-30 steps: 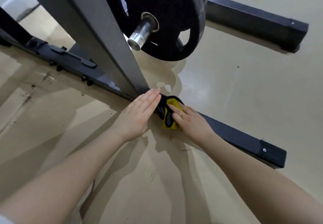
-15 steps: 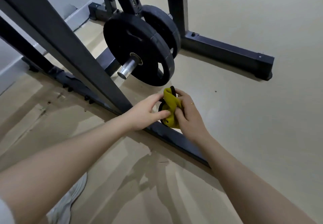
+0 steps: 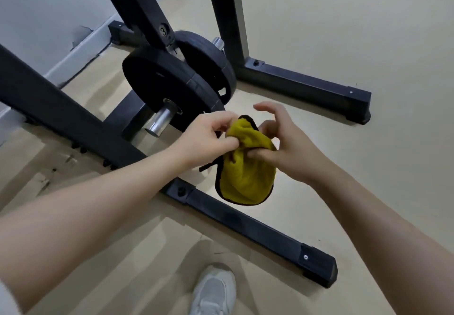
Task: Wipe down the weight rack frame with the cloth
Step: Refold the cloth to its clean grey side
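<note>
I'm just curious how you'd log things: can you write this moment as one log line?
stage: regripping cloth | yellow cloth: lifted off frame | left hand: pinching cloth | right hand: pinching cloth | base rail: untouched

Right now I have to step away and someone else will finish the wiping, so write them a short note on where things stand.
Left hand: pinching the top of the yellow cloth.
Right hand: gripping the cloth's other side, some fingers spread loose.
The cloth is bunched and held in the air above the near floor bar of the weight rack, not touching it.
Done: cannot tell from this view how much of the frame is wiped.
Left: regrip the cloth, then wipe the floor bars and the slanted posts around the weight plates.
</note>
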The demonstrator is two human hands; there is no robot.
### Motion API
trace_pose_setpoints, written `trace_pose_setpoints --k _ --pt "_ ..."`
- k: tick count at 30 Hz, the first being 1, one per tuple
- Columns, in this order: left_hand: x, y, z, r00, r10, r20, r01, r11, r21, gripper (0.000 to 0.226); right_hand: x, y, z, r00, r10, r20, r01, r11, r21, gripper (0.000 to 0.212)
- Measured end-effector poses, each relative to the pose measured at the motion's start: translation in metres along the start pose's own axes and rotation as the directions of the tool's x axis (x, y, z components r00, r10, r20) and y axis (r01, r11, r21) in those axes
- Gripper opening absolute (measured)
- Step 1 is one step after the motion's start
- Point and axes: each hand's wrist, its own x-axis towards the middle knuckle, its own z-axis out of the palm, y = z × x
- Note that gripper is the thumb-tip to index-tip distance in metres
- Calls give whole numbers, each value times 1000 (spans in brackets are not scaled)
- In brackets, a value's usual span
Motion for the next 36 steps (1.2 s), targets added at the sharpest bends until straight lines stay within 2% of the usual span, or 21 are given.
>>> trace_pose_setpoints --k 1,3,6,8,11,13,15,18,21,23,25,28,30,32,34,36 --pt "12 3 -6 1000 4 -19 -4 1000 0 25 11 -3 -8 998 24 52 -22 999 -26 56" --pt "35 13 -24 998 50 -44 -49 998 35 25 39 -16 -22 998 10 61 -4 996 -89 38" --pt "62 23 -57 986 97 -135 -81 989 120 15 85 -33 -32 997 13 -76 -24 990 -139 14" --pt "76 20 -78 957 53 -285 -2 984 176 26 116 -40 -34 992 7 -123 -21 993 -112 13" --pt "95 11 -114 901 2 -434 91 977 193 29 163 -63 -37 996 -75 -49 73 996 -47 21" --pt "106 4 -135 882 -38 -471 111 986 128 18 187 -81 -43 995 -97 -10 96 994 -50 14" --pt "115 2 -149 873 -83 -481 140 987 84 14 205 -90 -53 997 -81 1 81 993 -81 23" --pt "126 4 -165 847 -115 -520 161 986 44 6 231 -93 -64 999 -36 33 38 997 -64 25" --pt "133 8 -176 802 -161 -576 183 983 -21 14 262 -99 -77 999 33 17 -31 995 -93 13" --pt "139 11 -187 771 -213 -600 204 975 -84 23 289 -105 -78 995 94 -17 -95 995 -35 14" --pt "146 11 -199 712 -260 -653 242 963 -119 24 316 -116 -70 986 165 -10 -164 983 82 16" --pt "159 14 -214 562 -381 -734 237 925 -298 20 350 -143 -55 975 201 92 -221 907 360 20" --pt "166 17 -225 474 -466 -748 178 882 -437 17 362 -161 -51 983 97 155 -164 840 517 22" --pt "168 24 -235 445 -503 -741 77 846 -528 23 365 -173 -50 973 -106 204 -34 810 585 28" --pt "166 35 -243 448 -529 -721 -69 784 -617 36 363 -182 -53 899 -337 280 145 832 535 33" --pt "162 46 -248 451 -549 -703 -161 725 -669 47 360 -191 -55 758 -494 427 323 852 412 30"
